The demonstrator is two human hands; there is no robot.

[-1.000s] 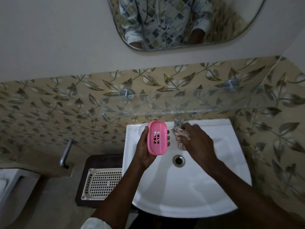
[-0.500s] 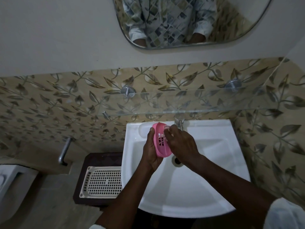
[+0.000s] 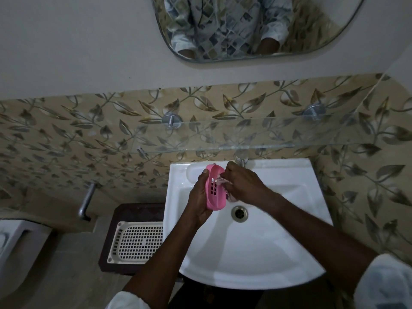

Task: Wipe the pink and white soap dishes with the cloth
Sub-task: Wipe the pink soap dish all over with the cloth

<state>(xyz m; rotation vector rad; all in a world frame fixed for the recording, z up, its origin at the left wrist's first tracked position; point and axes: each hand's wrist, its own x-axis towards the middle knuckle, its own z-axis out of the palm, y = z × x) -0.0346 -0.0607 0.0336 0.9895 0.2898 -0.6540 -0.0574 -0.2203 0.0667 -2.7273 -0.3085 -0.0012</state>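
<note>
My left hand (image 3: 199, 197) grips the pink soap dish (image 3: 214, 190) from behind and holds it on edge above the white basin (image 3: 256, 248). Its slotted inside faces right. My right hand (image 3: 242, 184) holds a small bunched cloth (image 3: 223, 182) and presses it into the dish's hollow; most of the cloth is hidden under my fingers. A white oval shape (image 3: 194, 173) lies at the basin's back left corner, partly hidden behind the pink dish.
A glass shelf (image 3: 245, 137) juts out from the leaf-patterned tiles just above the tap (image 3: 242, 158). The drain (image 3: 239, 213) lies below my hands. Left of the basin, a cream perforated tray (image 3: 138, 241) rests on a dark stand. A mirror (image 3: 252, 27) hangs above.
My right hand brought the cloth from beside the tap into the pink dish. My left hand turned the dish from facing me to standing on edge, facing right.
</note>
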